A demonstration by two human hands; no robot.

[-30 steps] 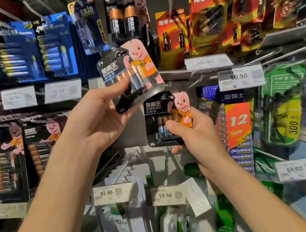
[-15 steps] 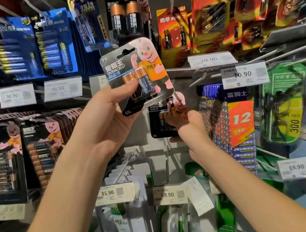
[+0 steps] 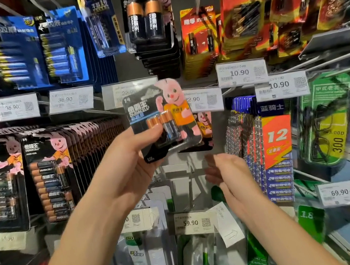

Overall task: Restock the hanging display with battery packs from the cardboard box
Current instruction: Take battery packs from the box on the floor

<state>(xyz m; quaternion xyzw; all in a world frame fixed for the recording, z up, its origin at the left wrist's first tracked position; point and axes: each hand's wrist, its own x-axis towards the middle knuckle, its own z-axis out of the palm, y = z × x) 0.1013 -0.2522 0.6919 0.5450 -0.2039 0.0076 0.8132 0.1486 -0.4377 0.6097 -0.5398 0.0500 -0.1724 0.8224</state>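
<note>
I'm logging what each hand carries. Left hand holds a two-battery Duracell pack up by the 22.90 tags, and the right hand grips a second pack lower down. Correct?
Not quite. The right hand grips nothing: in the head view it is empty, fingers loosely curled below the pack already hanging on the display. The rest stands: the left hand holds the two-battery Duracell pack up by the 22.90 tags.

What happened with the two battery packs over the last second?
The right hand let go of its pack, which now hangs on the display, and dropped away empty. The left hand lifted its own pack slightly, in front of the hung one, and still grips it.
</note>
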